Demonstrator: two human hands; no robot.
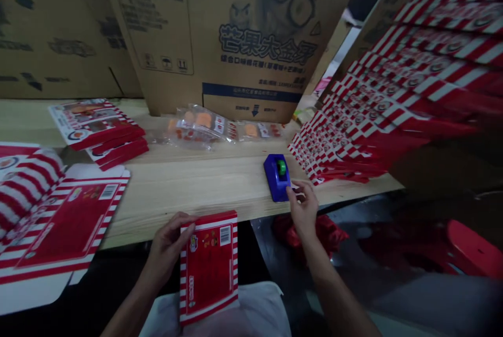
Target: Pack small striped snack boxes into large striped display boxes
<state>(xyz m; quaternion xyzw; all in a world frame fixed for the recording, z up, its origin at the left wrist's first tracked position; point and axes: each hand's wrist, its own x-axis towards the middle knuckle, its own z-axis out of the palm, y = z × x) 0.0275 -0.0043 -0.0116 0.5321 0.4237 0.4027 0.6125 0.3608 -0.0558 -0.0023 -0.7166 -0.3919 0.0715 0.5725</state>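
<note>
In the head view my left hand (pixel 173 240) grips a flat red-and-white striped carton (pixel 210 269) by its upper left edge. The carton stands tilted above my lap, with its barcode panel facing me. At the front edge of the table, my right hand (pixel 303 208) has its thumb and fingertips pinched against the near end of a blue tape dispenser (pixel 277 177). A green tape roll (pixel 281 167) sits in the dispenser. Whatever lies between those fingertips is too small to make out.
Small clear packets (pixel 212 124) lie before brown cardboard boxes (pixel 243 38). Striped cartons (pixel 98 127) are piled at left, beside unfolded striped cardboard (pixel 70 221). A tall leaning stack of cartons (pixel 377 101) rises at right. A red stool (pixel 471 248) stands below the table.
</note>
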